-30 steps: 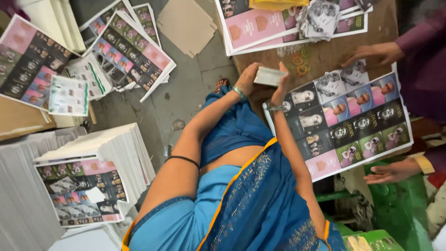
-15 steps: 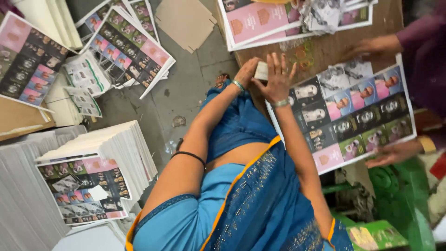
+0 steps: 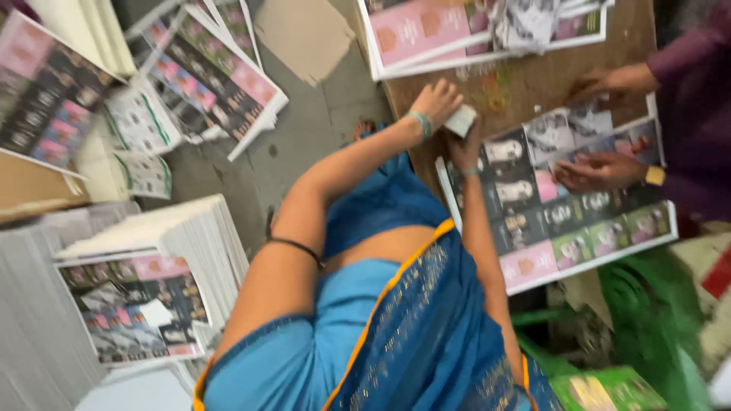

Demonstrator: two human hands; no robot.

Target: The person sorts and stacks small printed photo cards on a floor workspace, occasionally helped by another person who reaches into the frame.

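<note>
My left hand (image 3: 434, 103), with a green bangle at the wrist, is curled against the upper side of a small white paper bundle (image 3: 461, 120). From below, my right hand (image 3: 464, 148) grips the same bundle. Both hands are over the brown wooden table (image 3: 533, 84), at the upper left corner of a large printed sheet of photo panels (image 3: 563, 221). My blue garment with its orange border fills the lower middle of the view.
Another person in a purple sleeve has one hand (image 3: 609, 80) on the table and the other (image 3: 601, 171) on the printed sheet. More printed sheets (image 3: 426, 34) lie at the table's far end. Tall stacks of sheets (image 3: 145, 289) stand on the floor at left, with a cardboard piece (image 3: 304, 34) beyond.
My right hand's spread fingers have closed down onto the bundle. The other person's lower hand has moved inward onto the printed sheet. The view has tilted.
</note>
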